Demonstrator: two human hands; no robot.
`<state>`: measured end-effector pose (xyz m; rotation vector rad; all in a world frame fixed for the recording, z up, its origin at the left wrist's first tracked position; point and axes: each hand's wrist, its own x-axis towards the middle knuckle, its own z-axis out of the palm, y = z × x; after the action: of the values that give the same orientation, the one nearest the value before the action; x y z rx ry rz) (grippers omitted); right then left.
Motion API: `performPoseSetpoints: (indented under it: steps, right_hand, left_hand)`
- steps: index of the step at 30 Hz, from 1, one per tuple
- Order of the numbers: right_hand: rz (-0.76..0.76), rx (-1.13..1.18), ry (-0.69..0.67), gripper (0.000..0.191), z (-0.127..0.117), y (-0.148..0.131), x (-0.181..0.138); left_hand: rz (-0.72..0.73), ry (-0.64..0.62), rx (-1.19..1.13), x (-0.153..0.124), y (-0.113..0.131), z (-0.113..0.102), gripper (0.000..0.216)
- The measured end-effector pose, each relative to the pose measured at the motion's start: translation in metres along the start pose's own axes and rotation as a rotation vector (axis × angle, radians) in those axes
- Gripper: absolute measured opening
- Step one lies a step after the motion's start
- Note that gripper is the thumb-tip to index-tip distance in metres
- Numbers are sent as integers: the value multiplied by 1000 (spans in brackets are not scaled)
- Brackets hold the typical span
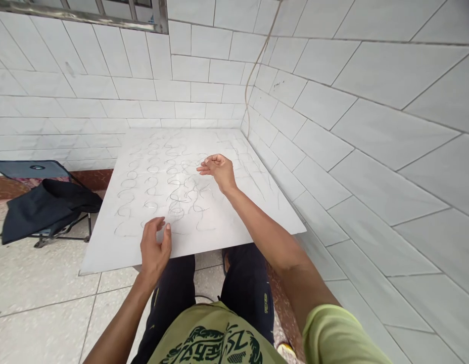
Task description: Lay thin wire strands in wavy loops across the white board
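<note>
A white board (pixel 105 247) lies flat in the tiled corner with several thin curved wire pieces (pixel 154 182) spread over it. My left hand (pixel 154 248) hovers over the board's near edge. Its thumb and fingers are bent towards each other in a loose pinch, and whatever is between them is too thin to make out. My right hand (pixel 218 171) is stretched out over the middle of the board, above the wire pieces. Its fingers are curled together and point left, and what they hold, if anything, does not show.
White tiled walls (pixel 333 126) close in the board at the back and right. A thin cord (pixel 257 65) hangs down in the corner. A folding chair (pixel 37 169) with a dark garment (pixel 48 205) on it stands on the speckled floor (pixel 37 283) at the left. My legs are under the board's near edge.
</note>
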<state>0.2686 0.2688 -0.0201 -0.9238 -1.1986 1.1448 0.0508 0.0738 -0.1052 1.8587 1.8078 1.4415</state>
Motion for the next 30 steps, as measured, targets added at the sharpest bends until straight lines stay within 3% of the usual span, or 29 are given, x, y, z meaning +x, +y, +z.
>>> performPoseSetpoints:
  steps: [6,10,13,16,23,30]
  right_hand:
    - [-57,243,32,24,-1,3,-59]
    - [-7,366,5,26,-3,1,-99]
    - [62,371,-19,28,-2,2,-124]
    - [99,374,-63,28,2,3,-146]
    - [150,336,-135,20,6,5,-175]
    - [213,414,-150,18,22,6,-189]
  left_hand:
    - [-109,-7,-123,11,24,-9,34]
    - [-210,-26,-373,33,47,-16,40]
    - [-304,-135,-632,55,59,-20,49]
    - [-443,-356,-799,67,65,-25,54]
    - [-590,-607,-1048,47,60,-44,39]
    - [-626,-651,-1235,27,57,-60,30]
